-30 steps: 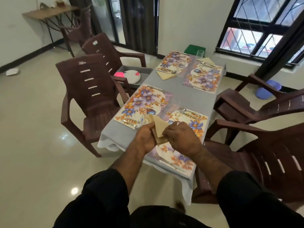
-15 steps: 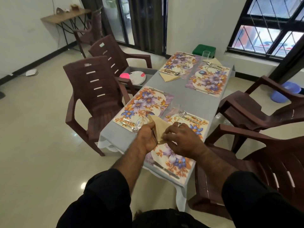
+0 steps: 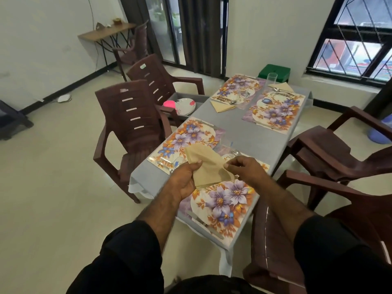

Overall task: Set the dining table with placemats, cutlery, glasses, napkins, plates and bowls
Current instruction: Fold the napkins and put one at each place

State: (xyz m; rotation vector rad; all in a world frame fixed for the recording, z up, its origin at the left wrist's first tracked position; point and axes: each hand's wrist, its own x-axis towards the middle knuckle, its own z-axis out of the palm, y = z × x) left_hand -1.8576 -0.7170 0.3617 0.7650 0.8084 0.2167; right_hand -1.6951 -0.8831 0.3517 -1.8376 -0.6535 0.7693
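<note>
Both hands hold one beige napkin above the near-right placemat.

Left of the hands: brown chair, then the near-left placemat just beyond the left hand, whose fingers curl round the napkin at its left edge. The right hand pinches its right corner. Under both hands lies the floral placemat; cutlery lies just beyond the right hand.

A bare grey strip of tabletop runs between the near and far placemats, open to reach. Brown chairs close in along both long sides. Two upright glasses stand at the far end.
</note>
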